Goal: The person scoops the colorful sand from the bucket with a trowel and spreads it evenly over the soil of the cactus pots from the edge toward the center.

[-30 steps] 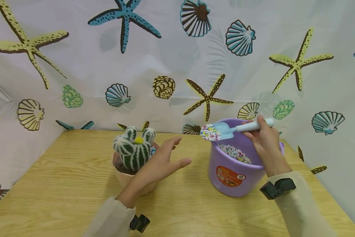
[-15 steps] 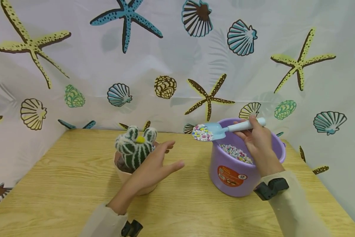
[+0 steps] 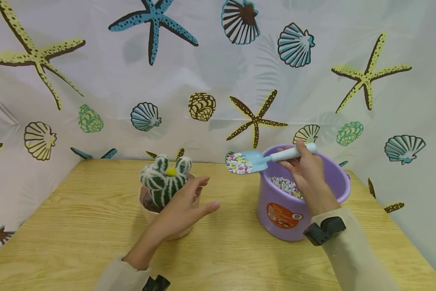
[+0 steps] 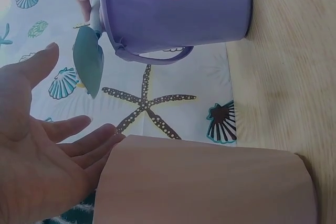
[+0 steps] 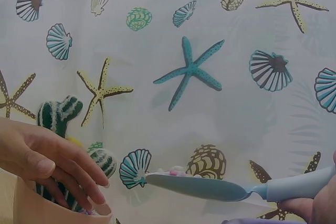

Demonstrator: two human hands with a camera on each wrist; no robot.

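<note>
The right hand (image 3: 307, 173) grips the handle of a pale-blue trowel (image 3: 258, 159) loaded with coloured pellets (image 3: 238, 163), its blade reaching past the near-left rim of the purple bucket (image 3: 278, 198); the left hand (image 3: 179, 210), thumb and fingers spread wide and holding nothing, is beside the pot (image 3: 150, 215) with its knitted cactus (image 3: 163, 190) on the worktop (image 3: 225, 258); whether it touches the pot is unclear; this looks like the carrying step; the next move seemingly calls for a level blade toward the pot, then a gentle tip.
</note>
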